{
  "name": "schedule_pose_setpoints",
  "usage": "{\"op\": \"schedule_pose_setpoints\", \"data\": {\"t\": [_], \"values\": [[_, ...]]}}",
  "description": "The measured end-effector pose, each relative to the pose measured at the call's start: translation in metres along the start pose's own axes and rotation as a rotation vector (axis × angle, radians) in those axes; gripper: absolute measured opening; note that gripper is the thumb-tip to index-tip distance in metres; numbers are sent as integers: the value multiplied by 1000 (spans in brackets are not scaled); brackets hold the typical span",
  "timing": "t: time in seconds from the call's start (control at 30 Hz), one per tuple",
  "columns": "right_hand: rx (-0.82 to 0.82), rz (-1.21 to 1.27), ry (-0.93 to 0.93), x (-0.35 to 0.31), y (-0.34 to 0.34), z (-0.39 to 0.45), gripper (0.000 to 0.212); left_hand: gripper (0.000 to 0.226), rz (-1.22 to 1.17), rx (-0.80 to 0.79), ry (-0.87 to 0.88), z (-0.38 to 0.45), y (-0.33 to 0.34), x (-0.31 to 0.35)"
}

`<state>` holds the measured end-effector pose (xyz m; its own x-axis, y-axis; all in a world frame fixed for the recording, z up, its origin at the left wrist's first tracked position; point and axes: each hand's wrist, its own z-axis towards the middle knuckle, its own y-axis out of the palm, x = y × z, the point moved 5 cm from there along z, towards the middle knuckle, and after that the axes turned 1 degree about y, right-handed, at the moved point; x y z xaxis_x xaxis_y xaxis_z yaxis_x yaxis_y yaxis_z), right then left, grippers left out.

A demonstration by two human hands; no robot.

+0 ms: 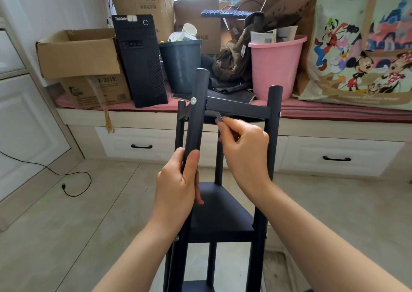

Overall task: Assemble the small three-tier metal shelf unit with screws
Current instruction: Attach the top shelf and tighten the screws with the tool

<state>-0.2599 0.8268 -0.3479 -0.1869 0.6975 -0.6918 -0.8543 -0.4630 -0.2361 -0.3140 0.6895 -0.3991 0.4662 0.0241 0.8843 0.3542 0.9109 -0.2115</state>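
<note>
**Top tier under fastening; frame held by front post**

Shelf unit [219,211] stands upright on the tiled floor [66,236], directly in front of the person and close to a window bench. It is black painted metal: round posts carrying flat trays. Middle tray and part of a lower one are visible; the top tray [236,107] sits between the posts near their upper ends. A silver screw [193,100] shows on the near left post [197,113] at top-tray level, and a second small screw head [280,113] on the right post [273,131].

Left hand [178,184] is wrapped around the near left post below the top tray, thumb up along the tube. Right hand [244,144] pinches a small grey metal tool [219,116], apparently a hex key or flat wrench, between thumb and fingertips; its tip sits just under the front edge of the top tray. What it engages cannot be made out.

Judgement on handling: thin tube and sheet suggest a light, rigid frame, but with joints not fully tightened it is likely to rack or twist. The painted tube looks smooth, so a full wrap around a post is the sound hold; tray edges are thin and less comfortable. Steadying the post nearest the joint being worked seems correct.

Surroundings: the bench carries cardboard boxes [78,53], a black computer tower [139,62], a dark bin [180,64], a pink bucket [276,66] and a printed cartoon bag [361,46]. A black cable [73,180] lies on the floor to the left.
</note>
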Motion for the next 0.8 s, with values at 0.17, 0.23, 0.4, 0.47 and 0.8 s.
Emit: {"op": "schedule_pose_setpoints", "data": {"t": [0.17,0.23,0.4,0.47,0.8], "values": [[12,27,34,5,2,-1,17,52,-16,-6,-13,1,-2,-2],[11,38,68,8,7,-3,16,51,-19,-13,-4,1,-2,-2],[21,58,102,13,22,-7,20,52,-20,-19,10,0,-1,-1],[50,73,111,17,28,-6,18,50,-27,-11,16,0,-2,-1],[133,225,274,23,64,2,12,48,-44,-29,20,-1,-1,-2]]}}
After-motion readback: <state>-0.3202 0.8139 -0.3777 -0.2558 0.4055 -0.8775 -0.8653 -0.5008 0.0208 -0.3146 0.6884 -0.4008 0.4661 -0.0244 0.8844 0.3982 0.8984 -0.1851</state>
